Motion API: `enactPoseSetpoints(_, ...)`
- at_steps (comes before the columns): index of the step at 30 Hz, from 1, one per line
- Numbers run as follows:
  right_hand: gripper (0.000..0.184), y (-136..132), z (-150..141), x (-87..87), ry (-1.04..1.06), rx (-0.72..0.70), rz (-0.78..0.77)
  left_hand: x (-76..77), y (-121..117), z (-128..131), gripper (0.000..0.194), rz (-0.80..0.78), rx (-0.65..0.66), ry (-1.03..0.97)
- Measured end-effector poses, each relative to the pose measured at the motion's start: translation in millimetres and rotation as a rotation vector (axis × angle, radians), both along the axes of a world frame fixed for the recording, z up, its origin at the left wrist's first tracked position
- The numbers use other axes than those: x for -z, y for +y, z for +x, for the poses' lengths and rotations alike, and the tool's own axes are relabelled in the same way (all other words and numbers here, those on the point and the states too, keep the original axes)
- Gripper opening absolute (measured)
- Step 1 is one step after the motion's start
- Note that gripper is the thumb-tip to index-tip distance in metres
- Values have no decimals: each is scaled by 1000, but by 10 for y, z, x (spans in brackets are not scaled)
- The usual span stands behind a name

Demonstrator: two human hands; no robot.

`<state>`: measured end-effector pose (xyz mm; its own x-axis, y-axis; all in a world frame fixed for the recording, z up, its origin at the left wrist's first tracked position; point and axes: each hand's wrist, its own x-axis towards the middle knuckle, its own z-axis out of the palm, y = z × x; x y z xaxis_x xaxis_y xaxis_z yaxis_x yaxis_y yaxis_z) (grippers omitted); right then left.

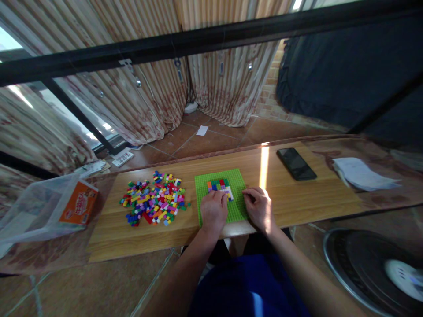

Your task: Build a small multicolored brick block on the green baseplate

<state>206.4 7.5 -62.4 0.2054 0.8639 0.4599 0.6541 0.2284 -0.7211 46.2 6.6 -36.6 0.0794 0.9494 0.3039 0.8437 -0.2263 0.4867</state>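
A green baseplate lies on the wooden board in front of me. Several coloured toy bricks, among them orange, blue, green, red and white ones, sit together on its middle. Over the near left part of these bricks is my left hand, its fingers closed and pointing down; whatever they pinch is hidden beneath them. My right hand rests at the plate's right edge with its fingers curled together. Whether anything small is in it cannot be made out. Left of the plate spreads a pile of loose toy bricks in many colours.
The wooden board carries a black phone at the right. Papers lie beyond its right end. A clear plastic bin with an orange label stands at the left. A dark rail crosses before the curtains.
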Motion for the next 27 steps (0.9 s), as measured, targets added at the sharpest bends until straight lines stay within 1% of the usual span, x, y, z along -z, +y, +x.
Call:
enactPoseSetpoints(4, 18, -3, -4, -5, 10, -4, -6, 11, -21, 45, 18, 13, -37, 19)
enactPoseSetpoints(10, 18, -2, -5, -10, 18, -5, -14, 34, -6, 43, 14, 34, -49, -2)
enactPoseSetpoints(19, 19, -1, -1, -11, 29, -16, -14, 24, -36, -29, 9, 87, 53, 20)
enactPoseSetpoints(25, 19, -3, 0, -11, 10, -18, -9, 11, -34, -101, 11, 51, 94, 2)
enactPoseSetpoints(27, 19, -5, -3, -18, 14, -17, -9, 13, -47, -111, 16, 65, 107, -12)
